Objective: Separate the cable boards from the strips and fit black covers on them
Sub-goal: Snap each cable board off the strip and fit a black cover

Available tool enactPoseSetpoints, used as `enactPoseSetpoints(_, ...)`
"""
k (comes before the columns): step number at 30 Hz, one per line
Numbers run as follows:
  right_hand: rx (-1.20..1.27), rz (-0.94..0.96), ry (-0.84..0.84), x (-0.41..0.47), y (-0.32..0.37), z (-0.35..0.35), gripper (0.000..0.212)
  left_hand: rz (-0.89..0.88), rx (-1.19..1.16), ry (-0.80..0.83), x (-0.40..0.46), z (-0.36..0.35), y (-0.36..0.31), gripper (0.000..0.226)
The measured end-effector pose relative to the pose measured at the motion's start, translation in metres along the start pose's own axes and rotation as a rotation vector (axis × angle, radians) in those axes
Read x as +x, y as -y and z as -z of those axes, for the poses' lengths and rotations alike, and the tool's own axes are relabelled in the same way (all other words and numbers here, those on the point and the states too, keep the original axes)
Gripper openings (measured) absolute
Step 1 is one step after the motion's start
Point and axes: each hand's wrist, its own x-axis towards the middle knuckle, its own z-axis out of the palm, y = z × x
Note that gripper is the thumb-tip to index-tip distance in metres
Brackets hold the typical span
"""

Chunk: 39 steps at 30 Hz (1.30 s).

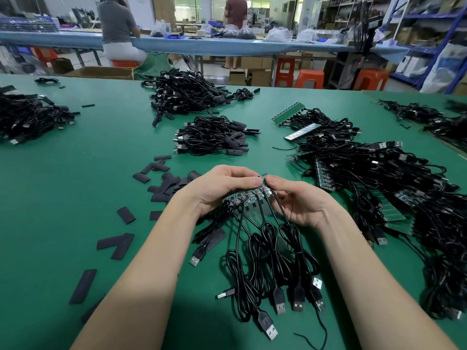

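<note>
Left hand [222, 188] grips the green strip of small circuit boards [246, 197] from above, fingers curled over its far edge, thumb along the top; right hand [295, 200] pinches the strip's right-end board between thumb and fingertips. The strip is held just above the green table mat [75, 188], its black USB cables [273, 261] trailing toward the camera. Loose flat black sleeve covers [164, 184] lie left of the hands; a pile of unseparated strips with cables [379, 178] sits to the right.
</note>
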Motion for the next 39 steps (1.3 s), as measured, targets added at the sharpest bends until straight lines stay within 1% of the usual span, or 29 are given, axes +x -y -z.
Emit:
enactPoseSetpoints(4,0.004,-0.002,-0.012,0.002,0.0,0.0,0.01,0.007,-0.021,0.0,0.0,0.0,0.0,0.009)
enactPoseSetpoints(9,0.019,-0.022,-0.025,0.002,0.001,-0.003,0.008,0.016,-0.037,0.002,-0.002,0.0,-0.001,0.025)
enactPoseSetpoints(11,0.033,-0.022,-0.026,0.0,0.001,-0.004,0.006,0.016,-0.042,0.003,-0.001,-0.001,-0.001,0.027)
enactPoseSetpoints(17,0.077,-0.03,-0.007,-0.003,0.002,-0.007,0.005,0.009,-0.052,0.007,-0.002,-0.002,-0.002,0.024)
enactPoseSetpoints(20,0.177,-0.035,0.05,-0.003,0.0,-0.009,0.012,-0.026,-0.101,0.037,-0.002,-0.001,0.001,0.019)
enactPoseSetpoints(22,0.142,-0.025,0.067,-0.005,0.003,-0.009,0.012,-0.034,-0.094,0.069,-0.004,0.001,0.001,0.014)
enactPoseSetpoints(24,0.052,0.014,0.045,-0.01,0.011,-0.007,0.009,-0.047,0.015,0.047,-0.003,0.002,0.0,0.009)
enactPoseSetpoints(25,-0.043,0.046,0.009,-0.013,0.016,-0.006,0.014,-0.064,0.125,0.003,-0.002,0.002,-0.001,0.008)
enactPoseSetpoints(27,-0.288,0.101,-0.08,-0.017,0.025,-0.004,0.026,-0.108,0.444,-0.12,0.001,0.001,-0.002,0.008)
enactPoseSetpoints(28,-0.381,0.123,-0.119,-0.019,0.027,-0.004,0.028,-0.14,0.619,-0.182,0.004,-0.001,-0.001,0.01)
enactPoseSetpoints(29,-0.436,0.145,-0.144,-0.019,0.029,-0.004,0.027,-0.185,0.753,-0.243,0.008,-0.005,0.001,0.012)
enactPoseSetpoints(30,-0.463,0.167,-0.155,-0.019,0.03,-0.005,0.023,-0.231,0.809,-0.3,0.011,-0.009,0.002,0.013)
enactPoseSetpoints(31,-0.478,0.189,-0.156,-0.019,0.031,-0.007,0.018,-0.266,0.796,-0.335,0.013,-0.015,0.004,0.012)
enactPoseSetpoints(32,-0.482,0.21,-0.158,-0.018,0.031,-0.01,0.014,-0.273,0.706,-0.345,0.015,-0.02,0.004,0.01)
enactPoseSetpoints(34,-0.442,0.246,-0.187,-0.015,0.03,-0.014,0.013,-0.21,0.397,-0.336,0.016,-0.032,0.001,0.01)
enactPoseSetpoints(36,-0.347,0.277,-0.267,-0.012,0.028,-0.016,0.018,-0.148,0.127,-0.34,0.016,-0.042,-0.003,0.015)
enactPoseSetpoints(39,-0.241,0.319,-0.367,-0.009,0.025,-0.018,0.013,-0.112,-0.102,-0.276,0.014,-0.051,-0.003,0.012)
